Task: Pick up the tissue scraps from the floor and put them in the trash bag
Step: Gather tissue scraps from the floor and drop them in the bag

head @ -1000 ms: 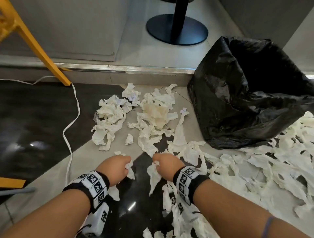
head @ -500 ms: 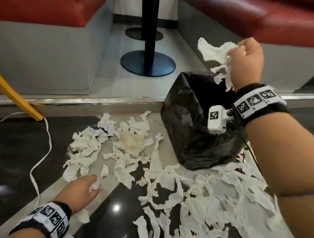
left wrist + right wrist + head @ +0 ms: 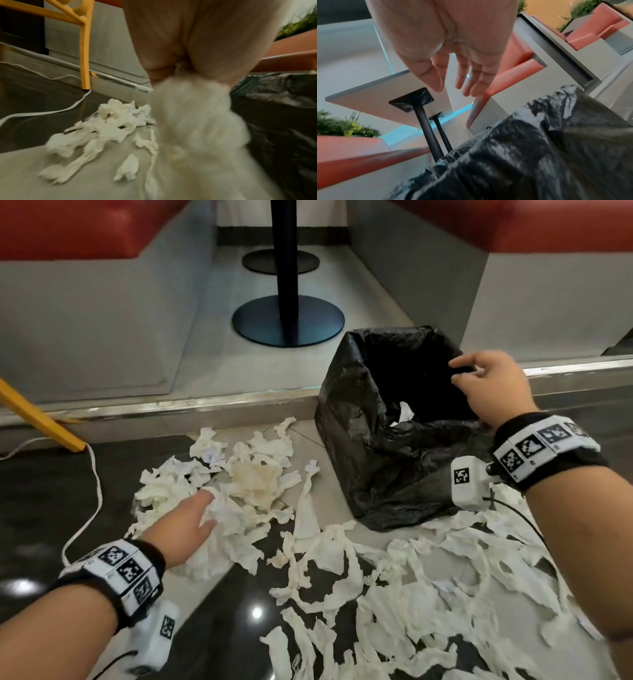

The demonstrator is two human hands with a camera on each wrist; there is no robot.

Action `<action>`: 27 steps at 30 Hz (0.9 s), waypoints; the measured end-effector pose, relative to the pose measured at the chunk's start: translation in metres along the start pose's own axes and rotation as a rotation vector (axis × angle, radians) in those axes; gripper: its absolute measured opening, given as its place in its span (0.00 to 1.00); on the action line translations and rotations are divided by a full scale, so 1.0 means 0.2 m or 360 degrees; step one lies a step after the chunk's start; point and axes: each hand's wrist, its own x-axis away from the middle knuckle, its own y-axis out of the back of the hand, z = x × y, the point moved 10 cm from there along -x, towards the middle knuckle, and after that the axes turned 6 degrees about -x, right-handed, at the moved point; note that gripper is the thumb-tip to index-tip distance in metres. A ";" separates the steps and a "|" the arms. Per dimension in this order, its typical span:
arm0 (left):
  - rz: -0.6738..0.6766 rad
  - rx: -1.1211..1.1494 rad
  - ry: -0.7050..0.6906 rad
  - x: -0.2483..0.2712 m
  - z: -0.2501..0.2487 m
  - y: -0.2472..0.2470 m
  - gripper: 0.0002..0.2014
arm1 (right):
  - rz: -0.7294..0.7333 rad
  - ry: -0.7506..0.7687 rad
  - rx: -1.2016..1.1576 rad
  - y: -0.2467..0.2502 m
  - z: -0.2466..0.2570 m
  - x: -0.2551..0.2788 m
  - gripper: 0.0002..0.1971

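Note:
White tissue scraps [image 3: 394, 594] litter the floor in front and to the right, with a denser pile [image 3: 253, 477] at centre left. The black trash bag [image 3: 376, 467] stands open on the right, and one scrap [image 3: 406, 410] shows inside it. My left hand [image 3: 198, 515] lies on the pile; in the left wrist view its fingers [image 3: 188, 47] hold a bunched clump of tissue [image 3: 193, 115]. My right hand [image 3: 486, 385] hovers over the bag's mouth, fingers [image 3: 453, 75] spread and empty, above the bag's plastic [image 3: 539, 155].
A yellow chair leg [image 3: 37, 416] and a white cable [image 3: 92, 498] lie at the left. A metal-edged step [image 3: 171, 405] runs behind the pile. Beyond it stand a black table post on a round base [image 3: 287, 320] and red bench seats [image 3: 68, 227].
My right hand, which held a tissue wad high above the bag, has come down to the bag's mouth and is empty. My left hand has reached forward into the pile and grips tissue.

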 end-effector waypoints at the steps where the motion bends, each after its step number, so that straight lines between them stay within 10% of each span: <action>1: -0.0036 0.0020 0.0010 -0.02 -0.05 0.05 0.19 | -0.0043 -0.0004 -0.0070 0.04 -0.01 -0.01 0.09; 12: -0.0669 0.0805 -0.0710 -0.34 -1.45 0.89 0.31 | -0.0386 -0.0309 -0.0481 0.45 -0.27 0.12 0.12; 17: -0.0304 0.0374 -0.0932 -0.47 -1.91 0.77 0.39 | -0.0345 -0.0352 -0.0251 0.59 -0.36 0.25 0.12; 27: -0.0169 -0.0503 -0.0997 -0.31 -1.30 0.39 0.12 | 0.0363 -0.0076 0.0169 0.08 -0.26 0.44 0.06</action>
